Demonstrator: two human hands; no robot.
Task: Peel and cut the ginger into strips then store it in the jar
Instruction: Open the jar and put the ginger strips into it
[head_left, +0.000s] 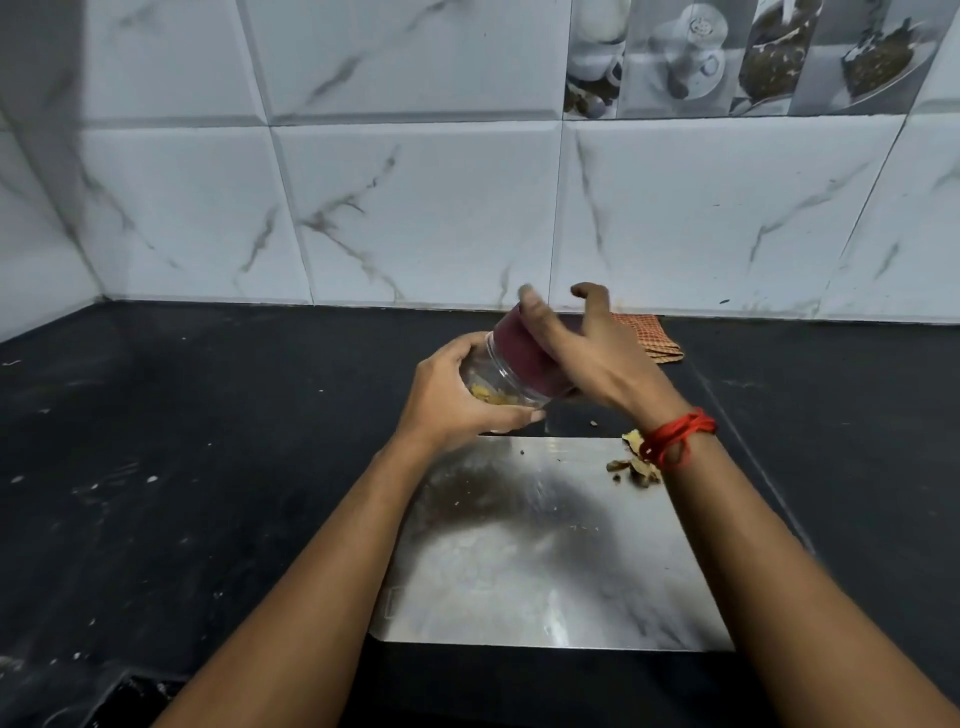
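A clear plastic jar (506, 376) is held tilted above the black counter, its dark red lid (519, 351) pointing up and to the right. Yellow ginger strips (127, 397) lie inside its lower end. My left hand (457, 392) grips the jar's body from the left and below. My right hand (587, 348) is on the lid, palm against it and fingers spread and blurred. Ginger peel scraps (631, 465) lie at the far right corner of the steel cutting board (545, 551), partly behind my right wrist.
A checked orange cloth (652, 340) lies folded against the tiled wall behind my right hand. The steel board sits at the counter's near edge, smeared with ginger residue. Black counter (208, 441) stretches left, speckled with crumbs.
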